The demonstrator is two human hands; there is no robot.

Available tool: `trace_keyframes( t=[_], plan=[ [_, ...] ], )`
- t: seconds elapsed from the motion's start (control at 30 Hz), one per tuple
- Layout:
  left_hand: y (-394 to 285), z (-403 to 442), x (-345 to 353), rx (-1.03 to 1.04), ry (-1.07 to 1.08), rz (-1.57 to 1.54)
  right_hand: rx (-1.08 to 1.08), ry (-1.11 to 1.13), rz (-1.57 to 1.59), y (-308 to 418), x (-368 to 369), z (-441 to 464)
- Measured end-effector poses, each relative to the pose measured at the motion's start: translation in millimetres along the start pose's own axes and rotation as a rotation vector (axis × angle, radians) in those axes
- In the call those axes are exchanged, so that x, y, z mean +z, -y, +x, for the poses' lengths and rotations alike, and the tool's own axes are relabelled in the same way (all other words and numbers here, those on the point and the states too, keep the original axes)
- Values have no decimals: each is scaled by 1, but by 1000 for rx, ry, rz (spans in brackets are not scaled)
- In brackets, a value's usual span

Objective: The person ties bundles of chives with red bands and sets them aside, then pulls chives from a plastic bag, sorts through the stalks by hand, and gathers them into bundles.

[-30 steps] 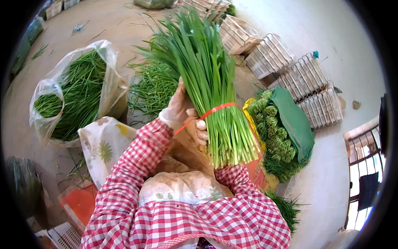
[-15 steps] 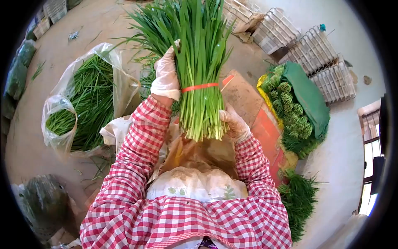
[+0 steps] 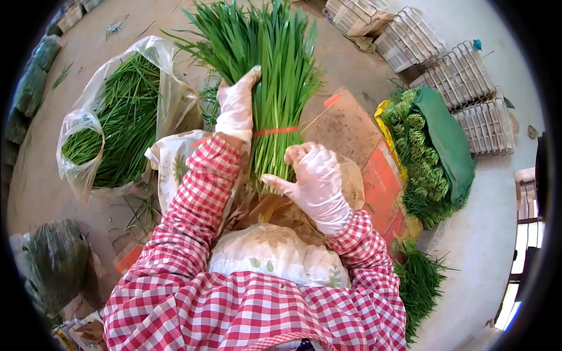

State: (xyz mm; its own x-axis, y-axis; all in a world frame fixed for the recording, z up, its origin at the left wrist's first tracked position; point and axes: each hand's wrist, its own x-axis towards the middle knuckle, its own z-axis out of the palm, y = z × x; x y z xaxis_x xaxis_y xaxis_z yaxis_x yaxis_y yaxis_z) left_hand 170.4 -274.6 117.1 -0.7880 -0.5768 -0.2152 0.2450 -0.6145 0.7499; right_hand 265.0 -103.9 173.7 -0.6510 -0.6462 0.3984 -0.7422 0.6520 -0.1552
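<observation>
A bunch of garlic chives stands upright before me, leaves up and pale stem ends down. A red band goes around its lower part. My left hand, in a whitish glove, is closed on the bunch's left side above the band, thumb across the front. My gloved right hand is at the lower right of the stems below the band. Its thumb stretches over the stem ends, apart from the curled forefinger. Beneath the stems lies a brown-stained cloth over my lap.
To the left is a clear plastic bag of loose chives. At right, bundled greens lie under a green cover beside cardboard. Wire-fronted crates stand behind. More greens lie nearer on the right.
My right hand has come up and inward from beside the stem ends to over the lower stems, its thumb now spread. The bunch is slightly lower in view, still in my left hand.
</observation>
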Motion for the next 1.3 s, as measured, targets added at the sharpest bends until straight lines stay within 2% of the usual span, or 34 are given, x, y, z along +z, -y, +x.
trace_keyframes(
  t=[0.07,0.17,0.23,0.3,0.37,0.43,0.5,0.53,0.57,0.63,0.77,0.87,0.9,0.97,1.0,1.03,1.1,1.13,1.17,1.23,1.3],
  plan=[
    [14,-11,-14,36,13,-10,35,144,-207,-2,13,-15],
    [36,-31,-36,77,-72,46,37,193,-120,-7,33,-42],
    [43,-45,-43,-2,-95,52,56,202,-84,-7,39,-55],
    [57,-49,-53,-29,-90,60,103,303,-156,-4,41,-64],
    [64,-53,-58,-17,-60,41,107,252,-111,-3,44,-69],
    [63,-59,-58,-16,-40,41,257,468,-41,-1,45,-66],
    [62,-57,-56,-41,-95,100,264,482,5,-7,38,-62],
    [60,-59,-58,-61,4,42,274,471,90,-10,37,-62],
    [58,-58,-61,-73,-10,46,286,466,177,-13,37,-64],
    [59,-50,-68,-237,55,-97,337,500,203,-10,41,-76],
    [63,-49,-69,-220,-91,57,242,585,243,1,38,-99],
    [76,-37,-79,-201,-176,127,227,700,265,-4,0,-82],
    [71,-41,-76,-176,-170,143,230,695,265,1,-7,-77],
    [53,-60,-60,-141,-110,148,201,389,234,13,-14,-73],
    [54,-62,-63,-125,62,57,135,411,229,19,-8,-73],
    [48,-67,-60,-284,128,-5,74,431,214,24,2,-72],
    [45,-66,-64,-290,160,119,89,515,96,24,38,-80],
    [36,-80,-55,-100,149,348,67,478,-9,24,59,-87],
    [36,-83,-57,-137,193,307,61,449,-120,24,71,-94],
    [39,-81,-56,-344,197,201,111,336,-21,23,68,-97],
    [40,-75,-59,-276,216,137,156,330,-82,32,67,-92]
  ],
)
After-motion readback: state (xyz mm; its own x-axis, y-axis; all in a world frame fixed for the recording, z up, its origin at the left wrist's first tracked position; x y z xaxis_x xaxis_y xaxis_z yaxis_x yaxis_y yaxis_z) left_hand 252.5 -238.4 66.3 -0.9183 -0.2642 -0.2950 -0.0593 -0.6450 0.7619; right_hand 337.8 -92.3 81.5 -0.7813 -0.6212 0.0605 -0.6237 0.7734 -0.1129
